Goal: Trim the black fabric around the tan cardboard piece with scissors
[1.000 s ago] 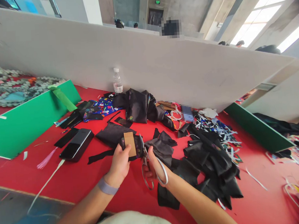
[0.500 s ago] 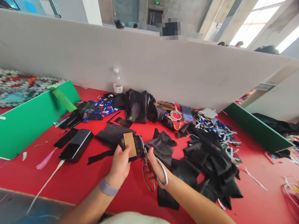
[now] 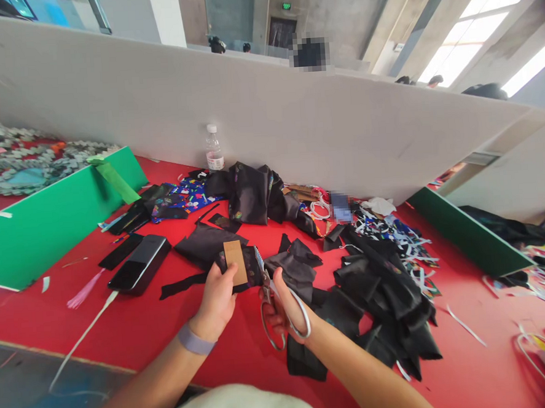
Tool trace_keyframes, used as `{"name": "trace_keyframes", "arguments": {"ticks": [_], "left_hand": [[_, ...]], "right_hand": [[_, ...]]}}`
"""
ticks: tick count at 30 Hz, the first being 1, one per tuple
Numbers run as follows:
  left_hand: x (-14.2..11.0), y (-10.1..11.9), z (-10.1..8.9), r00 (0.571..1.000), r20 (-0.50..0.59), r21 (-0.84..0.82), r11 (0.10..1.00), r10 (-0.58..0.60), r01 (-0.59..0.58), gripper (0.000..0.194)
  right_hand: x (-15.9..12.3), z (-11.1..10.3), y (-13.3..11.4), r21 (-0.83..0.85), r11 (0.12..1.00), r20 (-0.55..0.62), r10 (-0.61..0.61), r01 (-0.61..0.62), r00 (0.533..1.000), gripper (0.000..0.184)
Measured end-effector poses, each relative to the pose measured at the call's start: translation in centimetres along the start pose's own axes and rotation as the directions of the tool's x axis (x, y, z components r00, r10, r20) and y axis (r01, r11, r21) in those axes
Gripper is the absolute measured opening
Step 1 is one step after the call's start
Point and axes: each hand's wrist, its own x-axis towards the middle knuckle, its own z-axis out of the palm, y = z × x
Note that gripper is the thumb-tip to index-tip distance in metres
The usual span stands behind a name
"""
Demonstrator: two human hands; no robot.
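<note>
My left hand (image 3: 217,303) pinches a small brown card (image 3: 236,262) together with a piece of black fabric (image 3: 251,272) just above the red table (image 3: 136,326). My right hand (image 3: 283,305) grips silver scissors (image 3: 273,302), fingers through the handles. The blades point up along the right edge of the card, into the black fabric. A grey band circles my left wrist.
Black fabric scraps (image 3: 384,302) pile up to the right. A black phone (image 3: 140,263) with a white cable lies to the left. A water bottle (image 3: 213,147) stands against the grey partition (image 3: 267,112). Green boards (image 3: 46,215) border both sides. Colourful strips (image 3: 394,230) are scattered at the back.
The scissors and my right hand have shifted slightly right and the handles have spread a little. My left hand stays on the card and fabric.
</note>
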Motion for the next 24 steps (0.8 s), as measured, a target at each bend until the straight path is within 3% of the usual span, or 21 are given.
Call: {"name": "trace_keyframes", "arguments": {"ticks": [24], "left_hand": [[-0.4, 0.21, 0.06, 0.999, 0.029, -0.011, 1.0, 0.029, -0.029, 0.036]], "right_hand": [[0.13, -0.02, -0.14, -0.022, 1.0, 0.002, 0.007, -0.007, 1.0, 0.067]]}}
